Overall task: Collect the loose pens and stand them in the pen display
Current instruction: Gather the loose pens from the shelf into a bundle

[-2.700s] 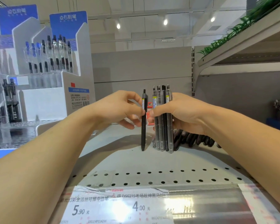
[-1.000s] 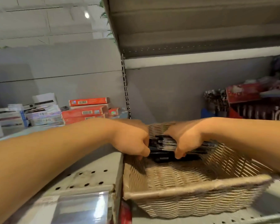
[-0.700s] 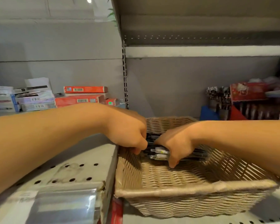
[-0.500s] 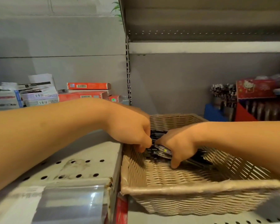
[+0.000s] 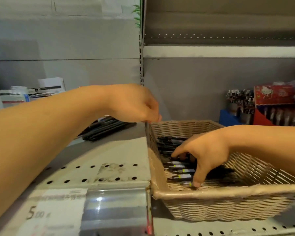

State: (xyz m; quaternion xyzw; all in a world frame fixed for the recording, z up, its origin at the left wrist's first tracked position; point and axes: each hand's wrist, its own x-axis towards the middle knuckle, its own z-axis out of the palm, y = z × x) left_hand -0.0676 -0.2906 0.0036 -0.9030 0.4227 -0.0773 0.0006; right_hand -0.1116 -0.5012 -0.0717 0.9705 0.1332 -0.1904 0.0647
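Left hand (image 5: 134, 104) raised, fingers loosely curled, holding nothing. Right hand (image 5: 201, 154) lower, palm down, fingers spread and pointing down.

Both forearms bare to the frame edge; left grip (image 5: 134, 104) and right grip (image 5: 203, 154) ungloved.

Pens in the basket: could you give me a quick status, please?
Left hand empty above the basket corner. Right hand spread on pens inside. More loose pens on shelf.

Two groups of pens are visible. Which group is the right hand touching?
The pens in the wicker basket: the right hand spreads its fingers on them. The other pile of dark pens lies on the shelf, untouched.
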